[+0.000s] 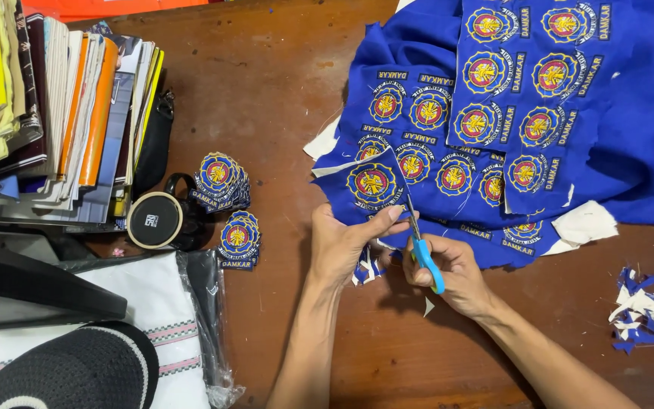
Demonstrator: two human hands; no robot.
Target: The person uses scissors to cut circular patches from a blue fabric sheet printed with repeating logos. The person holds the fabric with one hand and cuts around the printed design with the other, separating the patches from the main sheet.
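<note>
Left hand [346, 241] pinches round patch [373, 184] at near edge of blue cloth [637, 129]. Right hand [452, 273] clamped on blue-handled scissors [421, 246], blades at patch edge. Cut patches [225, 189] stacked left on wooden surface [266, 91]; scraps [652, 307] right.

Both hands close together, L [346, 242] pinching, R [452, 273] fingers curled.
</note>
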